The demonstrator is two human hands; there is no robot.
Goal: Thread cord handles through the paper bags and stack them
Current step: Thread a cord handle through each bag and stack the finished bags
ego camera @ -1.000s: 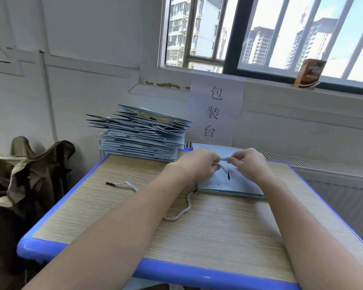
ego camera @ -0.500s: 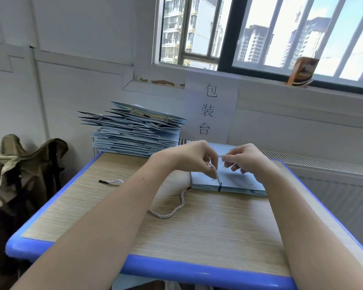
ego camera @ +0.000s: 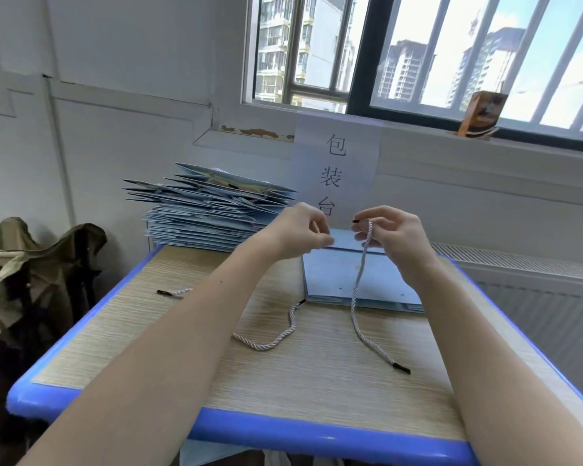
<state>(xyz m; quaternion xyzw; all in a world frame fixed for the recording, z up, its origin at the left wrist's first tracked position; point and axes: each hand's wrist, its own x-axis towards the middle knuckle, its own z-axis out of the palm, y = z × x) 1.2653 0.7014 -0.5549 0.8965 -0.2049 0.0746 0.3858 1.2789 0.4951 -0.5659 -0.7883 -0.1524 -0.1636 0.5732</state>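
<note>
Right hand: raised above the far half of the table, fingers curled, pinching a white twisted cord just below its black tip. Cord hangs from the pinch, crosses the flat bag, trails onto the tabletop, ends in a second black tip near the front right.

Left hand: fingers curled, thumb and forefinger closed on the upper edge of the light-blue paper bag; edge lifted slightly, rest of the bag flat.

Paper bag in work: one on top, lying flat on the far right part of the table, on a low pile of like bags; number beneath cannot be counted.

Second cord: one, white twisted, black tip, lying loose on the tabletop beside the bag's near left corner, partly hidden under the left forearm.

Third cord end: black tip and short white length showing left of the left forearm; whether joined to the second cord cannot be told.

Stack of finished bags: one tall pile at the far left corner, light blue, cord handles showing among the upper layers; too many to count.

Table: one, wood-grain top, blue rim.

Paper sign: one, on the wall below the window, printed 包装台.

Small orange carton: one, on the windowsill, printing unreadable.

Olive fabric: one heap, left of the table.
</note>
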